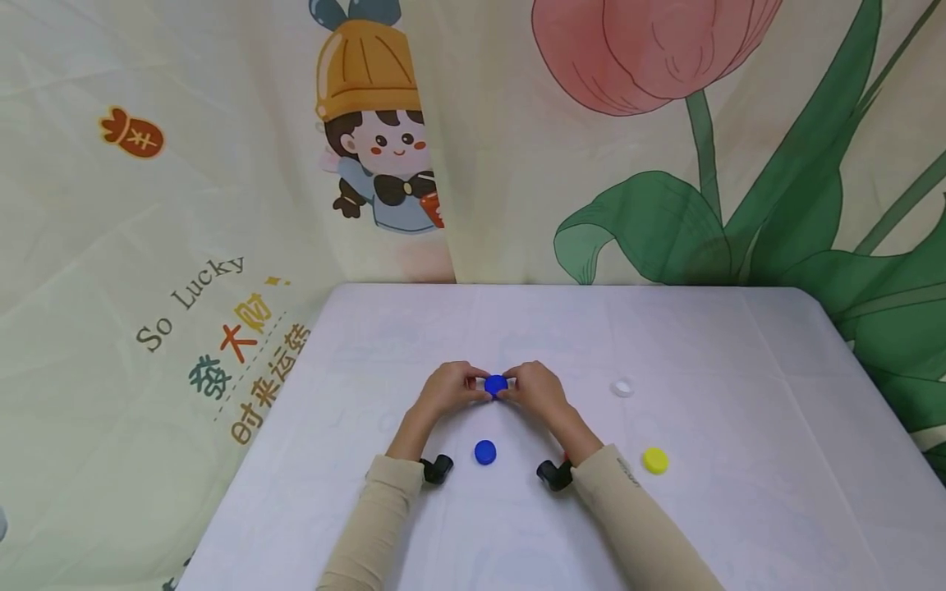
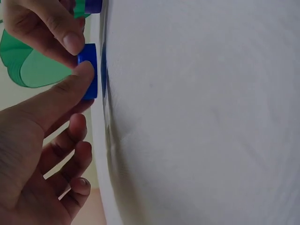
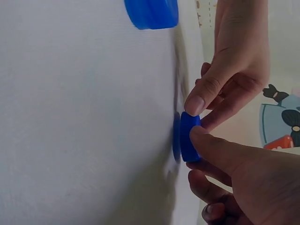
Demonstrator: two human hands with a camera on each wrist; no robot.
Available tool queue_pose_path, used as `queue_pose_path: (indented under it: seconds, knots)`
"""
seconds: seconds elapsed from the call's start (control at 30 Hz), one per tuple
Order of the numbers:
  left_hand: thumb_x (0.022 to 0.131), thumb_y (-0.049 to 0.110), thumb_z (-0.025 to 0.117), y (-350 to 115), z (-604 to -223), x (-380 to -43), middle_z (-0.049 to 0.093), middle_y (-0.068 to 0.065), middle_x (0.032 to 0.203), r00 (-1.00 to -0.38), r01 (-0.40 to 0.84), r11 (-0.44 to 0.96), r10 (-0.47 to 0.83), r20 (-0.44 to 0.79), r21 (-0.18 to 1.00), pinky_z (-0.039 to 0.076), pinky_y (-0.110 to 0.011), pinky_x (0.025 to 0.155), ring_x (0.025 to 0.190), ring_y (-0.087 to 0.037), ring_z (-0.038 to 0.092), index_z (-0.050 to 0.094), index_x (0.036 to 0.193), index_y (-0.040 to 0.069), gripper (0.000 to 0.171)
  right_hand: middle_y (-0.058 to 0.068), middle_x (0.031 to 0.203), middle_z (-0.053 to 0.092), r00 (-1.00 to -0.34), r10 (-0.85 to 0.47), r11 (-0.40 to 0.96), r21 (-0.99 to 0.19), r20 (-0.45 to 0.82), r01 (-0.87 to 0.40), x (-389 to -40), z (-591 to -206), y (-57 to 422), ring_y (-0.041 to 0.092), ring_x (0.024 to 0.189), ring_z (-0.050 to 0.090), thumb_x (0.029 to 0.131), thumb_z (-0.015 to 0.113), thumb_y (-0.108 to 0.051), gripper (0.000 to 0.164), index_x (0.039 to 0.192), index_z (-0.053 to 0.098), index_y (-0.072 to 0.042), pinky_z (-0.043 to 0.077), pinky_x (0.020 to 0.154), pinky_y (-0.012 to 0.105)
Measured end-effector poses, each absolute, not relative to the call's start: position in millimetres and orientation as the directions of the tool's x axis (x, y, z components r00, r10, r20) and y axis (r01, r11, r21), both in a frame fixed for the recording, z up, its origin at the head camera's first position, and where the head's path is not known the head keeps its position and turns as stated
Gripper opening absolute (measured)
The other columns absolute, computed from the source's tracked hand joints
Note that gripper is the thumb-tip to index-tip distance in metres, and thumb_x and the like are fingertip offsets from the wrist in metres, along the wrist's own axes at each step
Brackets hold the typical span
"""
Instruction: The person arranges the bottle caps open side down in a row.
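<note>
A ribbed blue bottle cap [image 1: 496, 386] is pinched from both sides, between the thumb and fingers of my left hand [image 1: 449, 388] and those of my right hand [image 1: 538, 391]. Both wrist views show the blue cap [image 2: 87, 86] on edge to the camera, just above the cloth, each thumb [image 3: 198, 136] pressing its near side. A flat blue patch [image 3: 176, 138] shows on the cloth under it; whether it is a reflection cannot be told. Closer to me, between the forearms, lies a second blue cap [image 1: 484, 452].
A yellow cap [image 1: 655, 460] lies right of my right forearm, and a clear or white ring-shaped cap [image 1: 622, 387] lies farther back. Something red [image 1: 567, 456] shows partly behind my right wrist. The white-covered table [image 1: 739, 361] meets a printed curtain [image 1: 502, 205] at the back.
</note>
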State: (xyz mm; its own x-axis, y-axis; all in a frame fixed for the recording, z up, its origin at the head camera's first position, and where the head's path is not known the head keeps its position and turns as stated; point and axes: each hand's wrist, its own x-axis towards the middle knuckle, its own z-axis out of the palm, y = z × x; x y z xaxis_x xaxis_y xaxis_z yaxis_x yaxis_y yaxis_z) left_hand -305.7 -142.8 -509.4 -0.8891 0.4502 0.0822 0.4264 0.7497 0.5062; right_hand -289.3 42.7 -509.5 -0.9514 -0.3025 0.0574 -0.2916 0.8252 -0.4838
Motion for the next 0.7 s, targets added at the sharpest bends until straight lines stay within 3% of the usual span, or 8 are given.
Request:
queue_pose_path:
  seconds: [0.3, 0.53, 0.7]
  knots:
    - [0.072, 0.034, 0.079, -140, -513, -307, 0.047, 0.007, 0.06, -0.886, 0.447, 0.811, 0.46, 0.059, 0.377, 0.034, -0.024, 0.051, 0.056, -0.009, 0.042, 0.072, 0.105, 0.015, 0.039, 0.004, 0.087, 0.066, -0.963, -0.271, 0.855, -0.459, 0.003, -0.242, -287, -514, 42, 0.016, 0.077, 0.052, 0.08, 0.072, -0.029, 0.042, 0.117, 0.065, -0.009, 0.048, 0.075, 0.033]
    - [0.071, 0.04, 0.078, -124, -487, -306, 0.049, 0.006, 0.061, -0.87, 0.491, 0.857, 0.492, 0.034, 0.159, 0.037, -0.023, 0.053, 0.059, -0.009, 0.044, 0.069, 0.111, 0.012, 0.05, -0.003, 0.064, 0.053, -0.977, -0.213, 0.789, -0.587, 0.012, -0.18, -280, -487, 62, 0.014, 0.062, 0.048, 0.081, 0.071, -0.016, 0.044, 0.123, 0.06, -0.007, 0.041, 0.056, 0.027]
    - [0.073, 0.041, 0.076, -98, -458, -308, 0.05, 0.005, 0.064, -0.841, 0.535, 0.821, 0.54, 0.034, 0.201, 0.038, -0.024, 0.053, 0.061, -0.01, 0.045, 0.068, 0.112, 0.014, 0.048, -0.001, 0.069, 0.056, -0.983, -0.165, 0.761, -0.623, 0.081, -0.18, -280, -468, 86, 0.017, 0.064, 0.047, 0.082, 0.07, -0.018, 0.036, 0.116, 0.064, -0.007, 0.039, 0.055, 0.028]
